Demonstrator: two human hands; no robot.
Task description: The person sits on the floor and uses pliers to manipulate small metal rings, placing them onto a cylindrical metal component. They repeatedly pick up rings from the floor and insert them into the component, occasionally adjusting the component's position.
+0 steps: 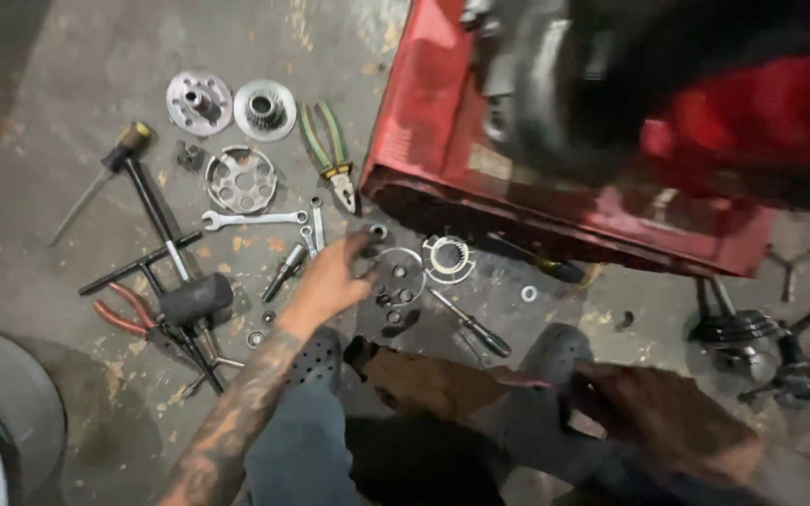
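My left hand (330,278), on a tattooed forearm, reaches out over the concrete floor. Its fingers are spread, and the fingertips touch small dark metal parts beside a round perforated plate (397,272). I cannot see anything gripped in it. A toothed ring (447,258) lies just right of the plate, with a black-handled screwdriver (472,325) below it. Short sockets and a ratchet piece (285,270) lie left of the hand. My right hand is not visible; blurred brown shapes (667,412) fill the lower right.
Green-handled pliers (330,150), a combination wrench (250,219) and three round metal discs (241,178) lie at the back. A T-handle wrench (157,234), black mallet (194,300) and red-handled pliers (119,314) lie left. A red metal tray (564,211) stands right, a tyre (2,412) bottom left.
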